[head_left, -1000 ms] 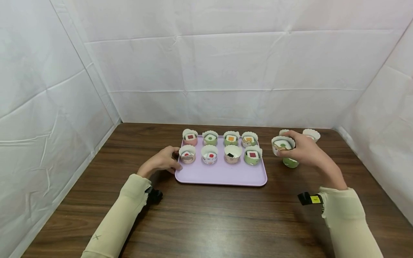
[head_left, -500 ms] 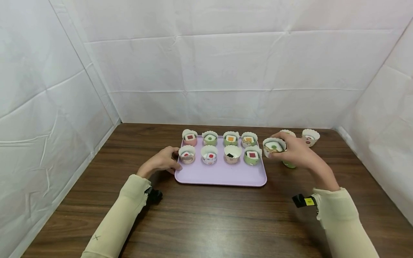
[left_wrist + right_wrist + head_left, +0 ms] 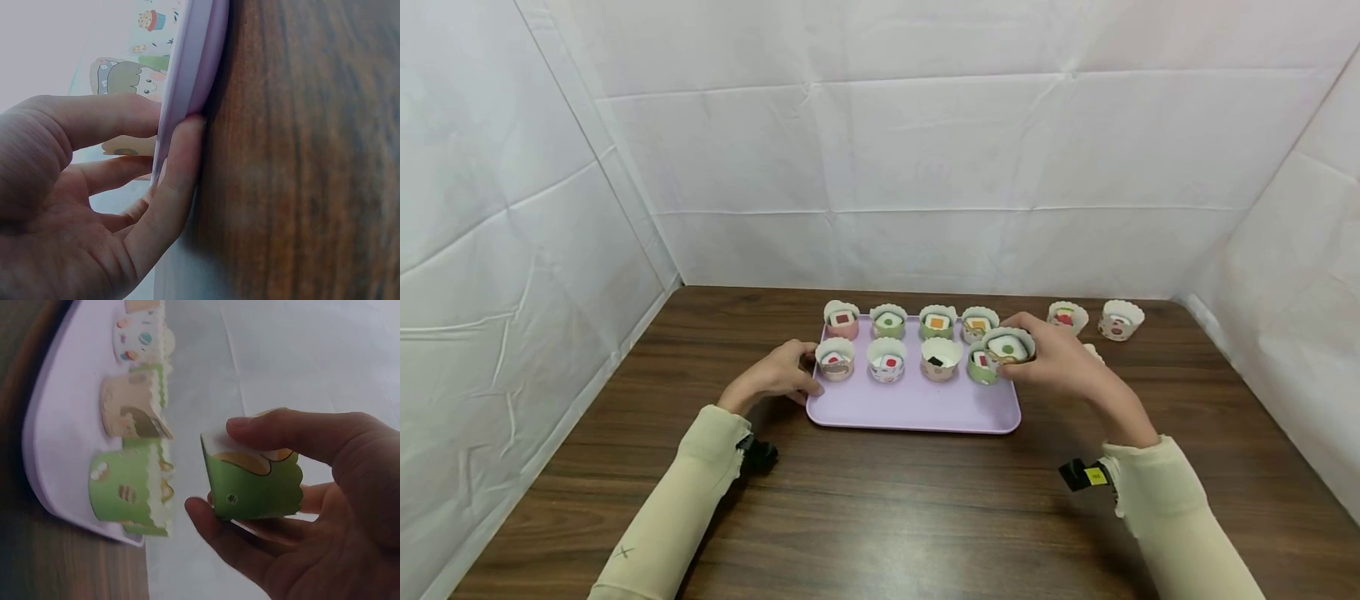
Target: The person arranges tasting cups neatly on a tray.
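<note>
Holding a cup (image 3: 257,490) above the right end of the tray (image 3: 910,410), the right hand (image 3: 1060,356) seems midway through a transfer from the table (image 3: 910,508). Its thumb and fingers are closed round the cup's sides, spread only as wide as the cup, which is roughly upright and apart from the rims below. The left hand (image 3: 778,372) pinches the tray's left edge (steadying it, I'd judge). Eight cups (image 3: 942,367) stand there in two rows; three loose cups (image 3: 1116,329) stand on the table, one mostly hidden by the right hand. The next move probably calls for bringing the cup toward the tray's bare front strip, clear of its neighbours, and lowering it level before letting go.
</note>
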`<move>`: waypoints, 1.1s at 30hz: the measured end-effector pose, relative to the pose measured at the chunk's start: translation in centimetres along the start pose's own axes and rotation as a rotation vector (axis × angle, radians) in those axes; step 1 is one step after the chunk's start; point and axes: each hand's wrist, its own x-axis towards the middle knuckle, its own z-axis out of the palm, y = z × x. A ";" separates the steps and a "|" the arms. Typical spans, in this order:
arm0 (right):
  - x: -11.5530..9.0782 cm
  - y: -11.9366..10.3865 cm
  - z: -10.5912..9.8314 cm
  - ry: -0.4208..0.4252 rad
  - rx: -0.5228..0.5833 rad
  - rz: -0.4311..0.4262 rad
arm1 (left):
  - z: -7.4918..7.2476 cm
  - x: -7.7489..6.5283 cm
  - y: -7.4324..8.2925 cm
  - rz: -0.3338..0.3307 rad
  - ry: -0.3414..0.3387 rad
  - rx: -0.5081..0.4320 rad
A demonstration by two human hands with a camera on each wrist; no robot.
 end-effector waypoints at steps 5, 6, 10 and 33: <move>0.5 -1.0 1.3 -0.023 0.001 -0.046 | -0.1 0.2 -0.2 0.010 -0.004 -0.006; 0.6 -1.3 1.6 -0.022 -0.004 -0.055 | -0.1 0.2 -0.2 0.010 -0.003 -0.007; 1.0 -2.7 2.6 -0.021 0.014 -0.096 | 0.0 0.3 -0.2 0.016 0.000 -0.008; 5.0 -11.0 10.3 -0.027 0.070 -0.276 | -0.1 -0.1 0.0 0.072 -0.002 0.049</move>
